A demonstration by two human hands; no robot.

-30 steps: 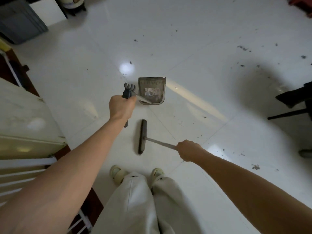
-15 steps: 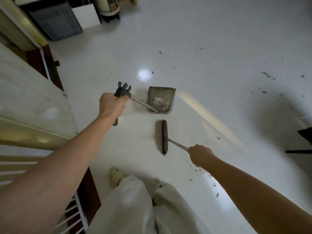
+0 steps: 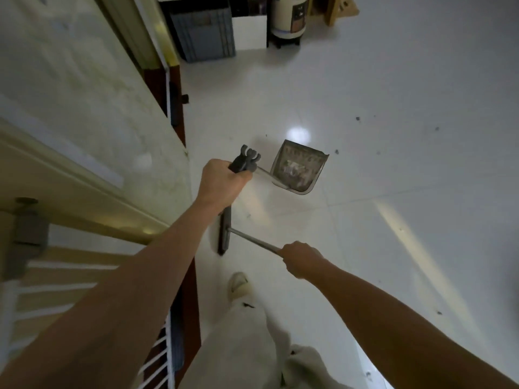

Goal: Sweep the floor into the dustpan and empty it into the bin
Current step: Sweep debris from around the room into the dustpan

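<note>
- White glossy tile floor [image 3: 393,80] fills the view, with a bright round light reflection just above the dustpan and a pale streak of light running down the right side.
- Dark specks of debris [image 3: 358,118] dot the floor to the upper right, with a few more scattered lower right.
- At the far wall stand a grey ribbed bin [image 3: 203,29], a white box just beside it, and a cream cylindrical appliance [image 3: 289,16] on a dark base; a wooden piece shows at the top edge.
- A pale counter or door [image 3: 70,108] takes up the left side, with white railing bars [image 3: 157,357] below.
- Left hand [image 3: 220,183] is clenched round the dark grip of the dustpan handle; the dustpan [image 3: 297,171] sits out ahead at the end of its metal rod, dusty litter inside it.
- Right hand [image 3: 302,259] wraps around the thin metal handle of the broom [image 3: 224,234], whose dark head lies near the counter edge, below the left hand.
- The top of the broom head is hidden behind the left wrist.
- Can't tell whether the dustpan touches the floor or hangs just above it.
- One pale shoe [image 3: 238,284] peeks out above light trousers; the other foot is covered.
- Everything at the left edge is blurred.
</note>
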